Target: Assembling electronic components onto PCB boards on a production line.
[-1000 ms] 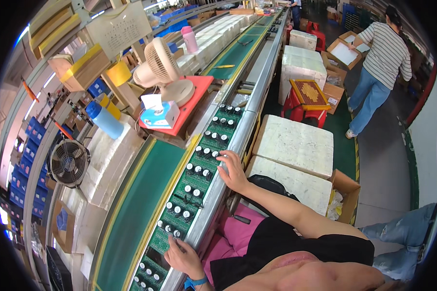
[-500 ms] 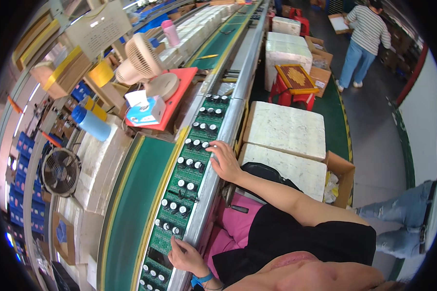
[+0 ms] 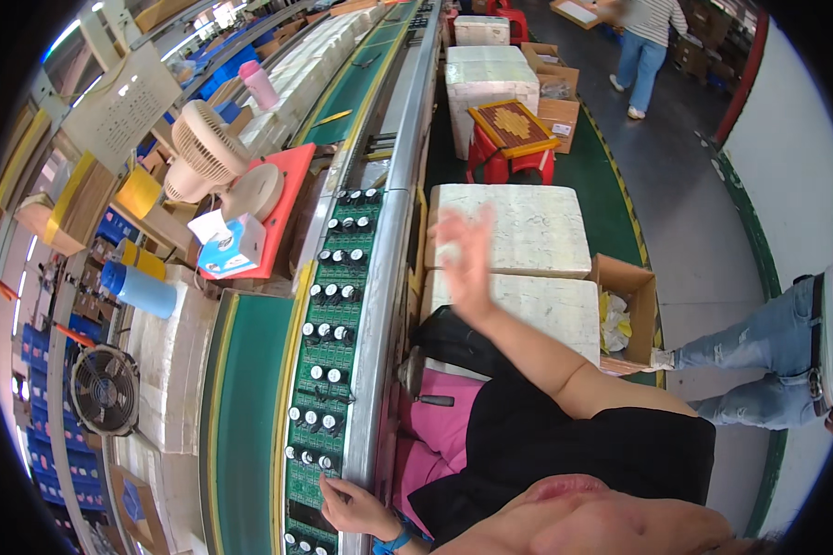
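My left hand (image 3: 354, 510), with a blue band at the wrist, rests by the near end of the green circuit boards (image 3: 307, 398). Its fingers are loosely bent and apart, the fingertips close beside a black capacitor with a white top (image 3: 326, 462). No held thing shows in it. Raised off the line, my right hand (image 3: 467, 264) is over the white foam boxes. Motion smears its fingers; a pale spot shows by them, and I cannot tell if it is something held. Rows of capacitors stand on the boards, mostly three per row, with two in one row.
A green conveyor belt (image 3: 248, 388) runs left of the boards, a metal rail (image 3: 366, 379) right of them. Beyond stand a beige fan (image 3: 204, 153) and a tissue box (image 3: 232, 248) on a red board. White foam boxes (image 3: 518, 227) and people are on the right.
My right hand has lifted off the capacitors and swung right over the foam boxes. My left hand stays beside the boards. The view has shifted, and the walking person is farther off.
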A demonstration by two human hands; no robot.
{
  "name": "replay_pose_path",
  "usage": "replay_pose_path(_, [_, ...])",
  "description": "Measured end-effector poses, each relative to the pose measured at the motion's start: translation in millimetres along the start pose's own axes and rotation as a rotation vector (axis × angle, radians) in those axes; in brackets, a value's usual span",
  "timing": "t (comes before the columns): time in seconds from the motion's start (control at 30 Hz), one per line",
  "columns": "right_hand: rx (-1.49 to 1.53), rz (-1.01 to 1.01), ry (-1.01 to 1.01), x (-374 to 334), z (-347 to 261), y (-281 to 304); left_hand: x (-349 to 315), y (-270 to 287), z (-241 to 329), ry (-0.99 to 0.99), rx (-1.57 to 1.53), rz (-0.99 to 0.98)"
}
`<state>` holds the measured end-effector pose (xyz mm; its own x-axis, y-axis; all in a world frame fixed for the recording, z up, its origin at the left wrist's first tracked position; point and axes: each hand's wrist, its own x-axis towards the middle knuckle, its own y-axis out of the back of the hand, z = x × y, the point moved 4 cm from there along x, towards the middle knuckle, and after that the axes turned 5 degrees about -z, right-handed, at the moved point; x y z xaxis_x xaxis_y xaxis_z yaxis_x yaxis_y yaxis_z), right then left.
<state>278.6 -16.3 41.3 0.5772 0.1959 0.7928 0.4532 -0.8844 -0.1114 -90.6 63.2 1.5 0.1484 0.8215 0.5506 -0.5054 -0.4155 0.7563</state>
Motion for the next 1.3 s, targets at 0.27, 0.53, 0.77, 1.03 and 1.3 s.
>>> replay_pose_path(0.27, [-0.149, 0.433, -0.277, 125.7, 38.0, 235.5, 0.8, 0.1, 3.5, -0.052, -0.057, 0.025])
replay_pose_path(0.53, [-0.628, 0.553, -1.022, 116.8, 121.5, 417.8, 0.2, -1.7, -2.0, -0.062, -0.038, 0.021])
replay_pose_path(0.77, [-0.788, 0.514, -0.948, 144.7, 104.4, 416.5, -0.6, 0.6, 1.3, -0.068, -0.034, 0.019])
replay_pose_path(1.03, [-0.725, 0.428, -0.964, 140.8, 102.8, 393.2, -0.7, -0.4, -1.6, -0.041, -0.017, 0.002])
replay_pose_path(1.3, [-0.705, 0.502, -0.902, 143.6, 102.8, 377.4, 1.2, -0.5, 1.1, -0.209, -0.027, 0.106])
